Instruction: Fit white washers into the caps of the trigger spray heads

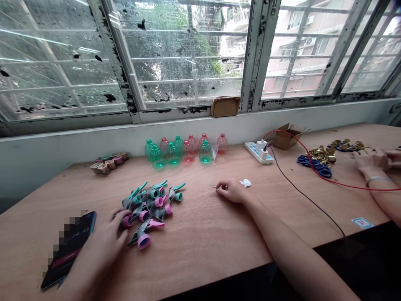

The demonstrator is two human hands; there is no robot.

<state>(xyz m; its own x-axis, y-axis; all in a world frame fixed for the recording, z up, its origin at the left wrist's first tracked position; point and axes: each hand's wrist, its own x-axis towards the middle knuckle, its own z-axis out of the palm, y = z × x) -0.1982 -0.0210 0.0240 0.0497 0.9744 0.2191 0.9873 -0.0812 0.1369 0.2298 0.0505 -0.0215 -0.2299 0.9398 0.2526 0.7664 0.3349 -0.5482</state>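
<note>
My left hand (108, 236) is at the left edge of a pile of spray trigger heads, its thumb and fingers apart. The fingertips are right by a grey spray head with a pink collar (127, 220); whether they touch it I cannot tell. The pile mixes grey heads with teal collars (178, 196) and pink ones (143, 241). My right hand (231, 191) rests on the table, its fingers pinched on thin, dark, wire-like pieces (212, 186) that stick out to the left. A small white flat piece (247, 183) lies just beyond that wrist.
Green bottles (173, 154) and red bottles (188, 152) stand by the wall. A phone (70, 248) is at left, small blocks (109, 163) behind. To the right are a power strip (258, 153), cables, a carton (285, 137), gold-and-blue parts (316, 161) and another person's hands (371, 161).
</note>
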